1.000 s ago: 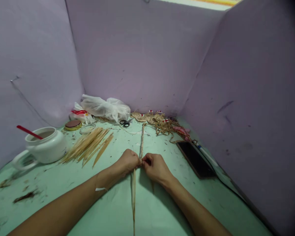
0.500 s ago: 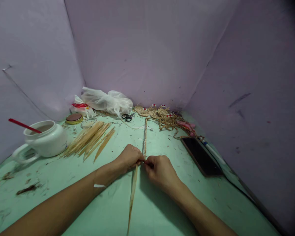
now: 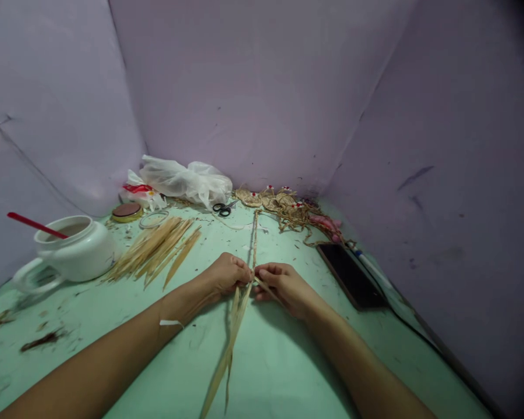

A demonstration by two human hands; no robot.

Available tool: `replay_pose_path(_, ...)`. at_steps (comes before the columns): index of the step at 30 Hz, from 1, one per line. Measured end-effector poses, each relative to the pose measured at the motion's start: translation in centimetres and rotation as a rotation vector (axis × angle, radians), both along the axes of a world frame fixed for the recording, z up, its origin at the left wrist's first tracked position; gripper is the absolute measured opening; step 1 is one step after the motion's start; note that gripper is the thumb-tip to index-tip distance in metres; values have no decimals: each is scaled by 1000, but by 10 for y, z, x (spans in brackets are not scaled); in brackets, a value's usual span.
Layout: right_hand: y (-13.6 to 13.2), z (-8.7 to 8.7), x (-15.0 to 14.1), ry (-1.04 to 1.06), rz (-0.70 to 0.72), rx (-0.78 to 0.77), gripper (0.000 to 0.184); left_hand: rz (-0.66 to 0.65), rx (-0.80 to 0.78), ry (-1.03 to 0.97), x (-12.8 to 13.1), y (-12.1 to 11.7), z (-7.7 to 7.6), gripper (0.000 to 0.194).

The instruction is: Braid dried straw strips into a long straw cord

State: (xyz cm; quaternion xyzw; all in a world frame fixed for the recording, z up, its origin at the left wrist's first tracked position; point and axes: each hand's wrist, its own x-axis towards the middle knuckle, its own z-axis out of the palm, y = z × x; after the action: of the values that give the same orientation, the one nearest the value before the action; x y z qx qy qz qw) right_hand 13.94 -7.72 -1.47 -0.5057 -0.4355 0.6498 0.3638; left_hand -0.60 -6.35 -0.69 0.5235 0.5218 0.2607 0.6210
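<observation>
A thin braid (image 3: pixel 255 238) of dried straw-coloured strips runs from the far part of the table straight toward me, ending between my hands. My left hand (image 3: pixel 229 274) pinches the braid at its near end. Close beside it, my right hand (image 3: pixel 282 286) has its fingers closed round a flat strip (image 3: pixel 268 289) that slants down to the right. More loose strips (image 3: pixel 230 343) hang from the braid's end toward the front of the table. The fingertips partly hide the point where the strips meet.
Left of my hands lies a bundle of dried strips (image 3: pixel 155 250), beside a white mug (image 3: pixel 81 247) with a red stick. Scissors (image 3: pixel 222 208), a plastic bag (image 3: pixel 187 179), and woven discs with cords (image 3: pixel 283 202) lie at the back. A phone (image 3: pixel 351 276) rests at right.
My hands have shifted slightly, and the right fingers have turned and loosened. A strip now slants under my right hand, and more strips hang in front where one showed before.
</observation>
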Motion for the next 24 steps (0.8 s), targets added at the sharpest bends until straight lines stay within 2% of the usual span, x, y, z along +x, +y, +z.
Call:
replay_pose_path(4,0,-2,-5,-142,21,7,15,-25,30,28,1,2,-4,2)
replay_pose_path(9,2,-5,-7,-259,73,28,12,-95,95,260,-5,3,2,11)
replay_pose_path(14,1,-7,-12,-198,5,74,9,-79,222,450,-6,-8,6,17)
replay_pose_path(17,-1,-8,-15,-170,-66,79,6,-67,341,522,5,-22,1,16)
replay_pose_path(22,-2,-10,-15,-116,-124,45,7,-40,629,803,20,-44,-6,17)
replay_pose_path(24,-3,-10,-13,-60,-121,34,9,-87,652,824,19,-45,-2,17)
